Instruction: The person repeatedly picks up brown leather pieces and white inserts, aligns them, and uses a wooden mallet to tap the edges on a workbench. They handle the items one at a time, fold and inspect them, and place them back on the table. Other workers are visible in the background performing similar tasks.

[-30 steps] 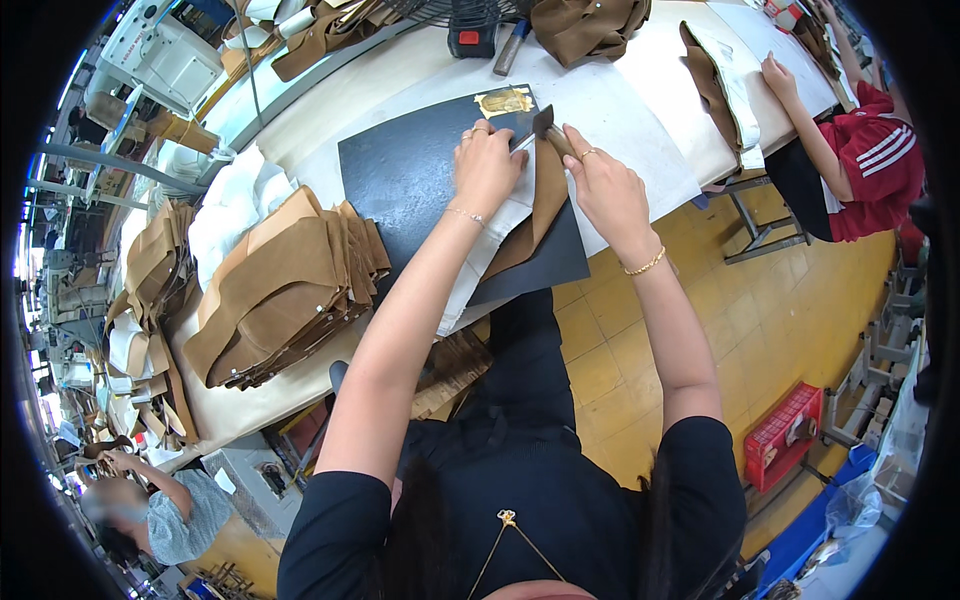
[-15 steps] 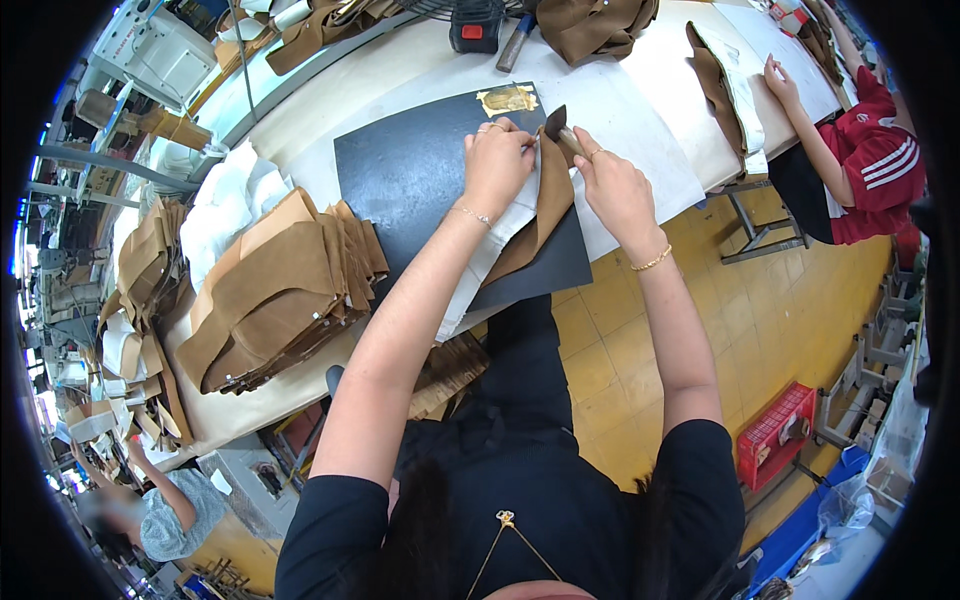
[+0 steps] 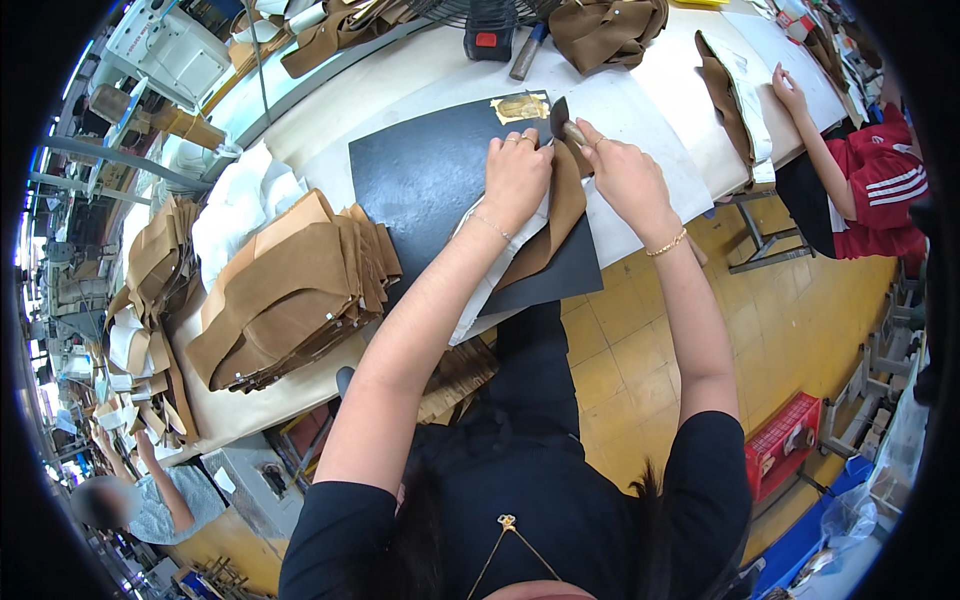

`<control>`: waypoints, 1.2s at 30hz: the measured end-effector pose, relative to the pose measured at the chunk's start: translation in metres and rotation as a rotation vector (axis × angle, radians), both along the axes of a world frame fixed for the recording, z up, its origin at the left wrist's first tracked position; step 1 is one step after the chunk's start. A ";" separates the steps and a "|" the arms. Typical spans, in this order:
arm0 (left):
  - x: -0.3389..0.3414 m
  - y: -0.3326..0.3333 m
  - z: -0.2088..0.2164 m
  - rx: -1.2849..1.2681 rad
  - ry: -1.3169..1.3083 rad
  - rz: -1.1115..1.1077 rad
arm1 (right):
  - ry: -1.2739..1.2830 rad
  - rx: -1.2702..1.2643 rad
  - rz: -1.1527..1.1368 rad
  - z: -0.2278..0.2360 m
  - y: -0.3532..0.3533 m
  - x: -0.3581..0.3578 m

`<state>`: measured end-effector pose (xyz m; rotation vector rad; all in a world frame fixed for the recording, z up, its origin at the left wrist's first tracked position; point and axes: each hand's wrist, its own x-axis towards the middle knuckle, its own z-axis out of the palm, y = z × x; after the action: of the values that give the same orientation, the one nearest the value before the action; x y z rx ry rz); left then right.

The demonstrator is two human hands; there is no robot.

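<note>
My left hand [image 3: 518, 180] has its fingers pinched on the edge of a brown leather-like piece [image 3: 548, 232] with a white backing [image 3: 478, 297]. The piece lies folded over a dark flat board [image 3: 410, 170], its near end hanging past the table edge. My right hand [image 3: 630, 185] is closed around the wooden handle of a hammer [image 3: 560, 117], close to its dark head. The head is just beyond my left fingertips, at the far end of the piece. Whether it touches the piece I cannot tell.
A thick stack of brown pieces [image 3: 290, 290] stands left of the board, beside crumpled white material [image 3: 240, 205]. Beyond the board are a blue-handled tool [image 3: 528, 52], a black device with a red button [image 3: 487, 40] and a brown bundle [image 3: 608, 32]. A co-worker [image 3: 870, 180] is at the right.
My left hand has slid slightly nearer along the piece. My right hand has shifted a little away and the hammer has tilted, so its handle end now shows past my wrist. The view has shifted slightly.
</note>
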<state>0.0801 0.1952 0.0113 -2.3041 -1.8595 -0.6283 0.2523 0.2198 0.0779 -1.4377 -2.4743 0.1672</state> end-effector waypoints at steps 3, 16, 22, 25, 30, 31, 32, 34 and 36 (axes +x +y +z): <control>-0.002 0.000 -0.002 0.009 0.033 0.004 | 0.113 0.018 -0.048 0.011 -0.009 -0.007; -0.017 -0.011 0.012 -0.127 -0.222 -0.044 | 0.300 0.058 0.005 0.008 -0.013 -0.008; -0.032 -0.011 0.012 -0.323 -0.545 0.044 | 0.054 -0.176 -0.001 -0.015 -0.021 -0.003; -0.039 -0.017 0.011 -0.299 -0.524 -0.019 | 0.043 -0.112 0.040 -0.004 -0.017 -0.007; -0.030 -0.030 0.013 -0.089 -0.161 -0.032 | 0.204 -0.073 -0.018 0.000 -0.036 -0.018; -0.031 -0.031 0.015 -0.141 -0.209 -0.018 | 0.142 -0.099 -0.030 -0.005 -0.038 -0.018; -0.033 -0.032 0.017 -0.193 -0.258 -0.004 | 0.123 -0.129 -0.023 -0.012 -0.040 -0.016; -0.042 -0.030 0.017 -0.283 -0.388 -0.001 | 0.082 -0.182 -0.001 -0.017 -0.039 -0.014; -0.053 -0.030 0.016 -0.373 -0.550 -0.026 | 0.085 -0.151 0.003 -0.009 -0.034 -0.016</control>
<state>0.0270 0.1651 0.0269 -2.5699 -2.3547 -1.0936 0.2366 0.1854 0.0684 -1.4523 -2.4406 0.4151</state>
